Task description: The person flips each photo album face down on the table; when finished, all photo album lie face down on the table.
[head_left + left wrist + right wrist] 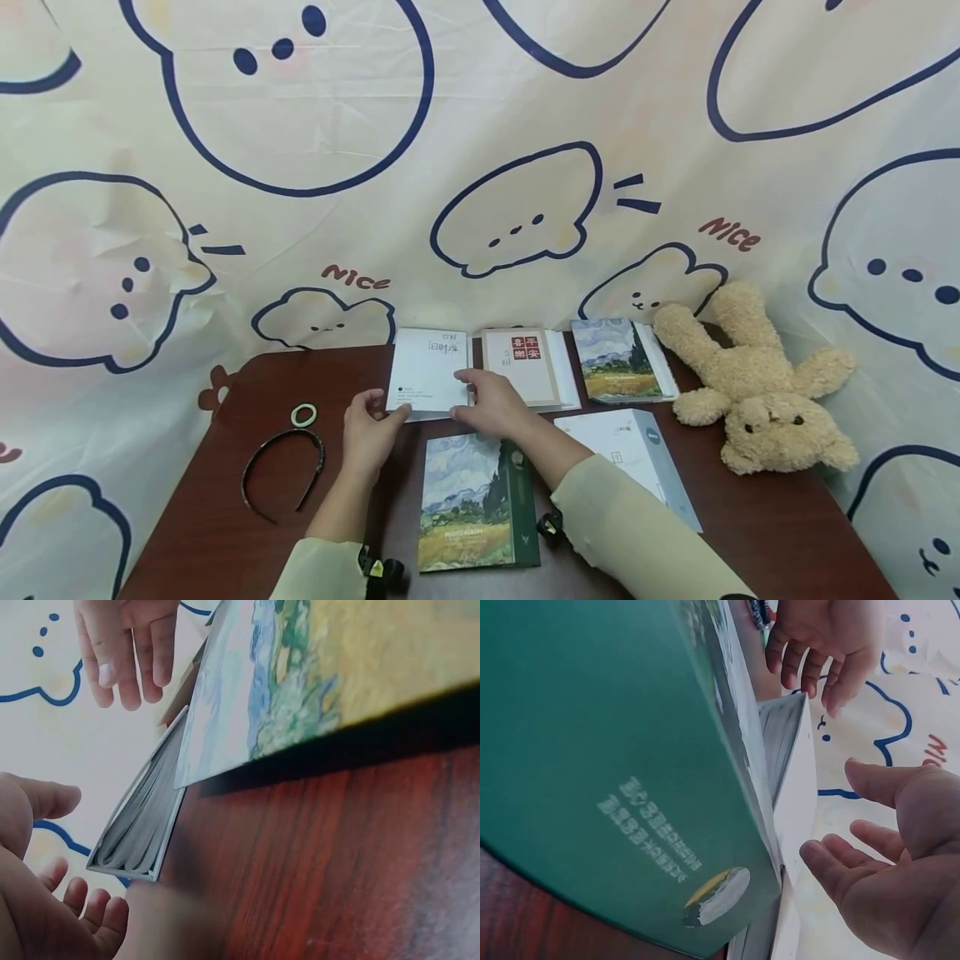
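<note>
A white album (427, 367) with dark lettering lies at the back left of the row. My left hand (375, 433) is beside its lower left corner, thumb pointing inward. On the other side, my right hand (491, 404) hovers near its right edge. Both wrist views show the album's page block (142, 817) lying between the hands, with gaps to the fingers. The fingers of my left hand (60, 885) and right hand (900, 847) are loosely bent and hold nothing. Nearer me lies a photo album (465, 508) with a landscape painting cover and green spine.
Right of the white album lie a beige album (517, 375) with red squares and a smaller painted album (615, 367). A white and blue album (615, 450) lies partly behind the right forearm. A plush bear (765, 383), a headband (283, 475) and a pale ring (303, 415) flank them.
</note>
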A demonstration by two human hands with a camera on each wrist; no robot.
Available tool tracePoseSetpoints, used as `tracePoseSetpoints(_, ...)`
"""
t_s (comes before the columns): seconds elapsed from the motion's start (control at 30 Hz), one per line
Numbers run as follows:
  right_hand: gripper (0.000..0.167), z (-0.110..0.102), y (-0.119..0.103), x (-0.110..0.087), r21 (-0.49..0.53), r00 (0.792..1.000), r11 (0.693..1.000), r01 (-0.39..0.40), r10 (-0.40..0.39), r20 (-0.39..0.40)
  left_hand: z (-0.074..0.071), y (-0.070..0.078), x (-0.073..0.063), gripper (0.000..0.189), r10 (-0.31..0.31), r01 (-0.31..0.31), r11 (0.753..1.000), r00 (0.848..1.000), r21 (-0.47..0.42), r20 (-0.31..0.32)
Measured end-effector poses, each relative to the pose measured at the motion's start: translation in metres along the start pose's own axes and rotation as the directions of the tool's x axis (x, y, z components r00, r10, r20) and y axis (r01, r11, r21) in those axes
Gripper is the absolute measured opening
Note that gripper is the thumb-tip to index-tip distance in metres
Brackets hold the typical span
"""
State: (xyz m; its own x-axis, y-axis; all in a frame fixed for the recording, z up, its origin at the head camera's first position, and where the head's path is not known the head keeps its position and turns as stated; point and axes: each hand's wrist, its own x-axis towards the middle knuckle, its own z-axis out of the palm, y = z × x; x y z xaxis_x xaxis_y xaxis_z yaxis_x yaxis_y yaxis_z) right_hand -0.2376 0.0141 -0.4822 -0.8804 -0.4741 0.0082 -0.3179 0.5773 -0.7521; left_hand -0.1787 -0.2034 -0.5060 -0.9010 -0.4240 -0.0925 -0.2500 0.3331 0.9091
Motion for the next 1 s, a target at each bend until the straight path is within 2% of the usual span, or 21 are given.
tracePoseSetpoints(0.2,0.066,0.004,0.003,0.013,-0.059,0.999,0.997,-0.045,0.046,0.002,0.003,-0.001,0.009,0.070,-0.018,0.019,1.000,1.000,-0.023,0.025)
tracePoseSetpoints(0.53,0.066,0.011,0.004,0.023,-0.089,0.996,0.993,-0.077,0.080,0.033,0.007,-0.005,0.020,0.075,-0.067,0.070,0.997,0.995,-0.042,0.072)
tracePoseSetpoints(0.77,0.067,0.015,0.004,0.024,-0.097,0.994,0.992,-0.083,0.090,0.068,0.006,-0.009,0.024,0.073,-0.079,0.081,0.997,0.992,-0.014,0.096)
tracePoseSetpoints(1.0,0.068,0.022,-0.001,0.027,-0.159,0.991,0.984,-0.078,0.095,0.098,0.001,-0.011,0.023,0.067,-0.091,0.092,0.996,0.991,-0.013,0.098)
